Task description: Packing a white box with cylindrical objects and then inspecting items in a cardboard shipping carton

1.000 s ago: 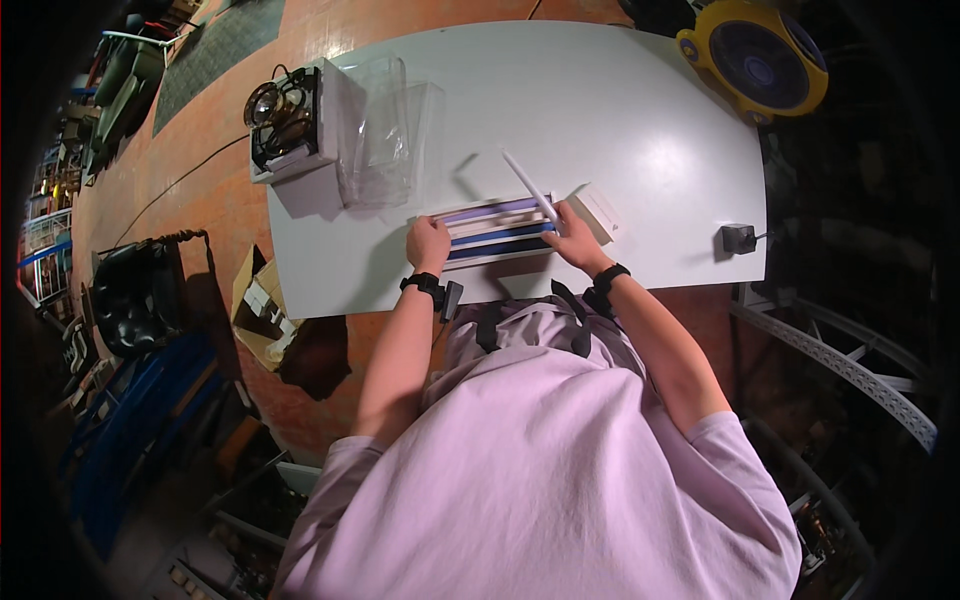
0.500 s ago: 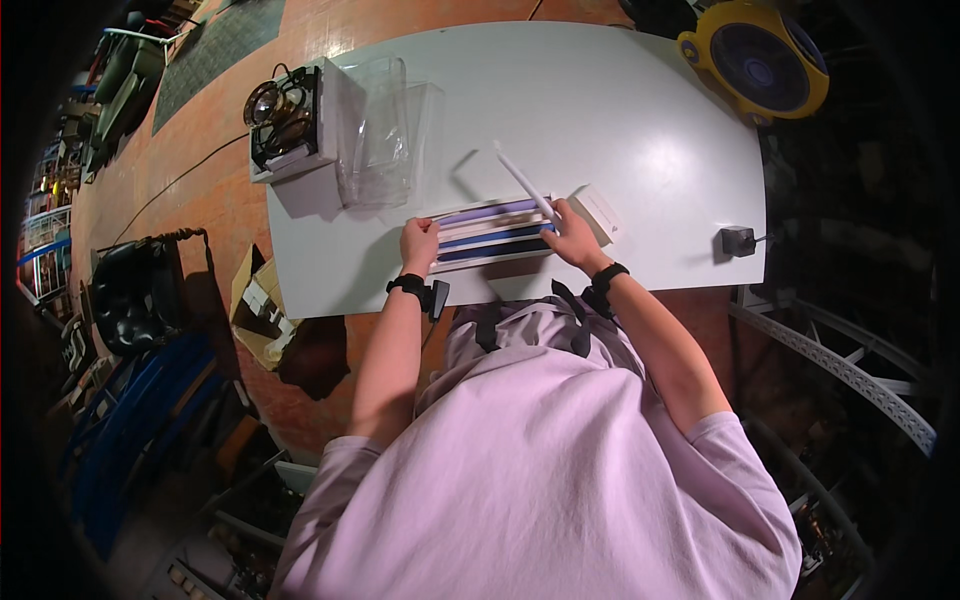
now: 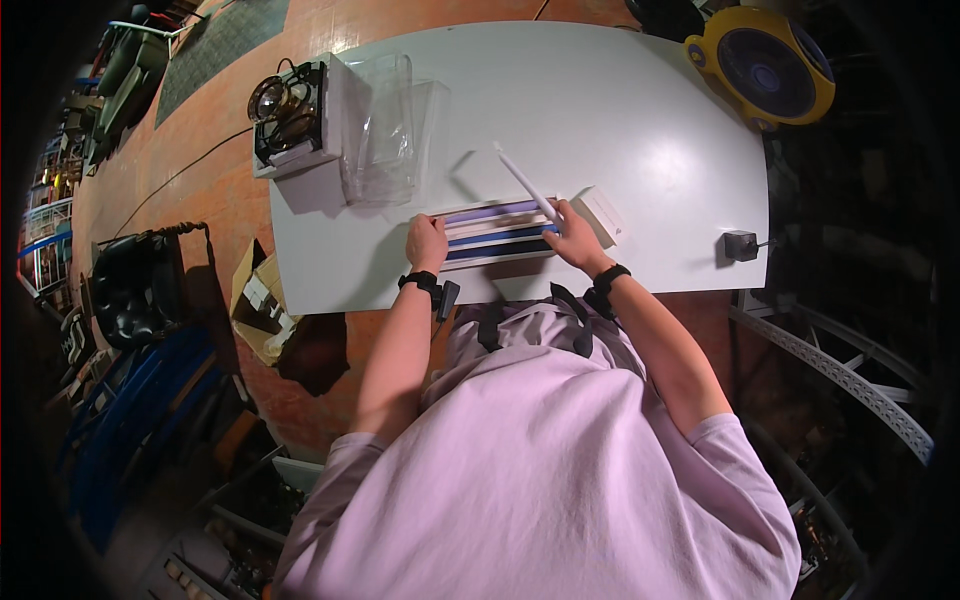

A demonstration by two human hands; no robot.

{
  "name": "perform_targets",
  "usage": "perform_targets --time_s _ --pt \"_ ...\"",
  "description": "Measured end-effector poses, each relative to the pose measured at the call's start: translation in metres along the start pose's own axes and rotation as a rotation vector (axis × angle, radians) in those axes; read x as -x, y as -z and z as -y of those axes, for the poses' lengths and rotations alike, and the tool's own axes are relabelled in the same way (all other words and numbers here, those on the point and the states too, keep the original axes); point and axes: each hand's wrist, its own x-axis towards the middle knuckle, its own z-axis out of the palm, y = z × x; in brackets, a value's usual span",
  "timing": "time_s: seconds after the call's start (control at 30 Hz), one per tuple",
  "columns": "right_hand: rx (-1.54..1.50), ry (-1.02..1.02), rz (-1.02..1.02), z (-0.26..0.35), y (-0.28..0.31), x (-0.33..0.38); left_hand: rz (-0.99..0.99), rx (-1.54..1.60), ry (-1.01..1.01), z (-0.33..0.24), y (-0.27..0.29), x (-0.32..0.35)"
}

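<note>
A long flat set of purple, white and dark blue sticks [image 3: 495, 233] lies near the front edge of the white table [image 3: 620, 120]. My left hand [image 3: 427, 241] rests on its left end. My right hand [image 3: 572, 236] is at the right end and holds a long white stick [image 3: 525, 183], which points up and away to the left. A small white box [image 3: 601, 213] lies just right of my right hand. Both wrists wear black bands.
A clear plastic container [image 3: 385, 125] and a white box holding a fan-like black device [image 3: 292, 115] stand at the table's left. A small black object [image 3: 740, 245] sits at the right edge. A yellow fan [image 3: 765, 65] is beyond the far right corner. Clutter covers the floor at left.
The white stick in my right hand has lifted and tilted a little further up. My left hand has stayed on the left end of the set.
</note>
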Motion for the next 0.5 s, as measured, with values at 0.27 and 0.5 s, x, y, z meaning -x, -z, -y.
perform_targets --time_s 0.27,0.5 --pt "0.003 -0.029 0.008 0.001 0.002 0.0 -0.13 -0.047 -0.116 -0.004 0.008 0.01" --pt "-0.026 0.029 -0.005 0.002 0.0 0.002 -0.071 -0.094 -0.292 -0.009 0.016 0.022"
